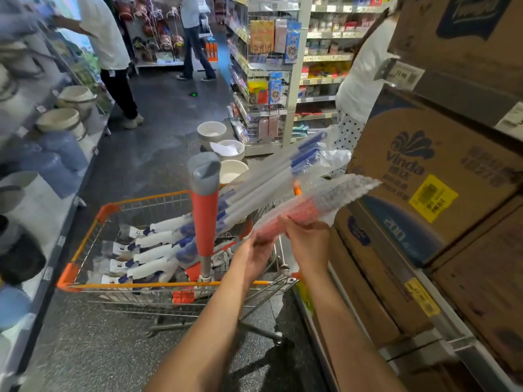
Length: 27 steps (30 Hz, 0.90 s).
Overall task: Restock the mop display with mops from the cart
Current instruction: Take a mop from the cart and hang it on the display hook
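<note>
Two hands meet just above the cart's (169,284) near rim. The left hand (252,257) and right hand (307,240) both curl round the red handle end of a mop (300,212) sleeved in bubble wrap, which slants up and right toward the cartons. Blur hides the exact finger placement. I judge the mop light and stiff along its shaft, but the wrap looks slick and loose, so it may slide in the grip; holding firmly on the shaft itself, hands a little apart, should steady it.

Beside it a second red mop (204,219) stands upright in the cart, grey cap on top. Behind lies a bundle of white mops (254,190) with blue trim, their heads low in the basket and their handles slanting out over the far rim.

At right, stacked cartons (424,199) read "Vinda", with a yellow barcode sticker and "200" on a blue band; a shelf tag above is too blurred to read. Farther off, white bowls (211,131) sit on the floor, and people stand in the aisle.
</note>
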### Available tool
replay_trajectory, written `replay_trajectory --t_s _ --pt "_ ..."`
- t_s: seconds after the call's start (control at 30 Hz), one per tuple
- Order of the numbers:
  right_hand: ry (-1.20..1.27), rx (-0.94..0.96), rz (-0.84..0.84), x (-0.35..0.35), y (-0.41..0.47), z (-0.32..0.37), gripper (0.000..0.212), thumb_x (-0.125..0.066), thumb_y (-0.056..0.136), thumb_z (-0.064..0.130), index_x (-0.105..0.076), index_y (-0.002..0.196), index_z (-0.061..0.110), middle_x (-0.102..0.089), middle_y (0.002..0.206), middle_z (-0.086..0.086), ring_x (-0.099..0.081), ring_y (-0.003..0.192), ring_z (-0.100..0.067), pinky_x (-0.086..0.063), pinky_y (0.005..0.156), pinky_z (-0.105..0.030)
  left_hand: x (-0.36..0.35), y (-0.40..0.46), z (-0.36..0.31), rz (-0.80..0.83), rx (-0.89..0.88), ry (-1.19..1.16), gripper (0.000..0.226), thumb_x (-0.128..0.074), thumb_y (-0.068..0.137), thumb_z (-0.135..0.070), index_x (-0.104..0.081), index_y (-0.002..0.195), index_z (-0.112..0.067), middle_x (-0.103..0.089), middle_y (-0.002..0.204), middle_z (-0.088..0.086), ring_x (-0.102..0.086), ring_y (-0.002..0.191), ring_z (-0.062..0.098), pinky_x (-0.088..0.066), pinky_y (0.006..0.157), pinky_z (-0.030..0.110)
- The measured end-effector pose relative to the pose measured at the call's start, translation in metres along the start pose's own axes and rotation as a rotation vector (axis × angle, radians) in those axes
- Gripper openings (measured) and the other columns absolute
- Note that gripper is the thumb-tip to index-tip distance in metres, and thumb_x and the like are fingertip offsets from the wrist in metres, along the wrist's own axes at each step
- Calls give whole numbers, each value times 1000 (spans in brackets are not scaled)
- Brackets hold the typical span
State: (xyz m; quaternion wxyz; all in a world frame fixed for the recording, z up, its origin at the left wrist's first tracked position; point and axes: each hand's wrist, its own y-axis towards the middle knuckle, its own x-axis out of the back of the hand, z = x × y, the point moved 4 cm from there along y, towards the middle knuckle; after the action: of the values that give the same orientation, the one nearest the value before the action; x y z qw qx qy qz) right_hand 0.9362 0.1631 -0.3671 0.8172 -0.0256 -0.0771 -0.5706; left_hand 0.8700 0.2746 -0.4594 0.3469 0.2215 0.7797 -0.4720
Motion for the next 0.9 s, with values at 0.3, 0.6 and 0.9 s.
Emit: replay_trajectory --t_s 0.3,0.6,0.9 --pt "-104 272 89 -20 17 48 44 -88 73 38 -62 48 13 -60 45 7 -48 40 -2 -36 46 -26 -25 -12 -32 47 -77 2 26 -40 108 -5 -59 113 12 -70 99 23 -60 111 31 -44 107 43" --pt "-99 324 550 -63 36 56 15 -80 83 11 -72 89 23 -76 77 11 -69 77 4 -54 72 -25 -27 -23 -55 45 -91 -107 24 -45 106 -9 -62 103 7 -75 81 19 -70 87 26 -49 105 32" --pt "30 395 497 -83 33 98 23 -80 83 21 -75 100 5 -74 82 4 -71 76 -8 -53 67 -23 -29 -23 -70 109 -135 -51 39 -50 105 -37 -60 117 -1 -65 102 23 -64 89 29 -63 73 37"
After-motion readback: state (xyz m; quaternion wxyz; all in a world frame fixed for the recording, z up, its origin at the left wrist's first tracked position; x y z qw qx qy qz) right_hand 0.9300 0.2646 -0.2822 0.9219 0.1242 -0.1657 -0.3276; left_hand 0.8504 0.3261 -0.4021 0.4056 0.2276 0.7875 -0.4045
